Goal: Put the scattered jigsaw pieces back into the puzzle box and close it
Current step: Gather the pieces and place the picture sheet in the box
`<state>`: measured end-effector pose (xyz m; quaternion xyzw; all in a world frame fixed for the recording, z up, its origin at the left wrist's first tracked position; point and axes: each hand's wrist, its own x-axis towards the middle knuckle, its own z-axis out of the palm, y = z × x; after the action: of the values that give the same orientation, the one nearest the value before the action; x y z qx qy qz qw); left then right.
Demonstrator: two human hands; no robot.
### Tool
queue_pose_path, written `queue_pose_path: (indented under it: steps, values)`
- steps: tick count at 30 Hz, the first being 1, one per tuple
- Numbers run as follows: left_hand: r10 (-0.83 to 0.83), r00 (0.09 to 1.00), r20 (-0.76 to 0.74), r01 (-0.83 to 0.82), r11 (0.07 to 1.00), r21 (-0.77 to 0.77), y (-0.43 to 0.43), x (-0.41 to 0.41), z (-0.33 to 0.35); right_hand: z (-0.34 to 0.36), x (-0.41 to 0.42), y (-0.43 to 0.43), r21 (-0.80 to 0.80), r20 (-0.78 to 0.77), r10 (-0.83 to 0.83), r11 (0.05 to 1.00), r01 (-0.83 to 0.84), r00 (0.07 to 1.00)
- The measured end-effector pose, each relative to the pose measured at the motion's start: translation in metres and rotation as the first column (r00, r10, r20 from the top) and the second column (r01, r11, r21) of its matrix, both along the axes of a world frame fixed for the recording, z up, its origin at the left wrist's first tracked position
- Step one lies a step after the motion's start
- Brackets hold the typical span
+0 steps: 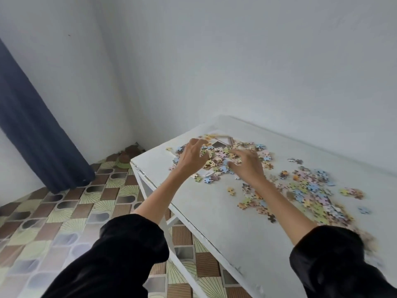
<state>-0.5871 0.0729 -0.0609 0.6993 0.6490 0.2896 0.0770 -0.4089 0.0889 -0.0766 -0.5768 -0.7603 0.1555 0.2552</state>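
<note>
1. Our left hand (191, 157) arches over the left side of a heap, fingers bent claw-like with the tips down among the pieces. We cannot tell whether it grips any.
2. Our right hand (247, 166) lies palm down on the heap's right side, fingers spread and nearly straight, with nothing visibly held.
3. Between the hands, the jigsaw pieces (217, 155) are small flat shapes with knobbed outlines, in pastel blue, pink, yellow and green, piled overlapping.
4. The puzzle box (224, 141) sits just beyond our fingertips, half buried. Only an angular grey-brown panel with a white border shows, and we cannot tell whether it is open.
5. A looser scatter (311, 190) spreads right of our right forearm, with single strays around it.
6. The tabletop (214, 222) is matte white and scuffed, with a chipped left edge near the heap. A bare stretch lies between our forearms, and the far edge meets the pale wall (236, 61).
7. Black soft sleeves (129, 244) cover our upper forearms. To the left lie a patterned tile floor (64, 211) and a dark blue curtain (32, 136).
</note>
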Motion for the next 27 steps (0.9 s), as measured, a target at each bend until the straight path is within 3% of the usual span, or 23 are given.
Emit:
queue_pose_path:
  steps: [9, 13, 17, 22, 24, 27]
  values:
    - [0.067, 0.997, -0.025, -0.071, 0.984, -0.163, 0.092, -0.04, -0.04, -0.035, -0.021, 0.053, -0.087, 0.263, 0.008, 0.996, 0.015, 0.965]
    - [0.094, 0.989, -0.118, -0.125, 0.947, -0.295, 0.116, -0.052, -0.053, -0.047, -0.024, 0.052, -0.104, 0.274, 0.01, 0.994, 0.019, 0.962]
    - [0.014, 0.981, -0.192, -0.079, 0.94, -0.333, 0.134, -0.05, -0.06, -0.049, -0.025, 0.053, -0.105, 0.291, -0.028, 0.993, 0.061, 0.956]
    - [0.02, 1.0, -0.006, -0.021, 0.965, -0.261, 0.154, -0.048, -0.051, -0.053, -0.025, 0.051, -0.098, 0.277, -0.066, 0.991, 0.096, 0.959]
    - [0.013, 0.993, 0.119, 0.01, 0.982, -0.187, 0.158, -0.05, -0.046, -0.056, -0.024, 0.053, -0.072, 0.259, -0.082, 0.992, 0.104, 0.962]
    - [-0.072, 0.979, 0.189, 0.083, 0.995, -0.05, 0.158, -0.052, -0.035, -0.056, -0.023, 0.054, -0.074, 0.256, -0.087, 0.991, 0.109, 0.963]
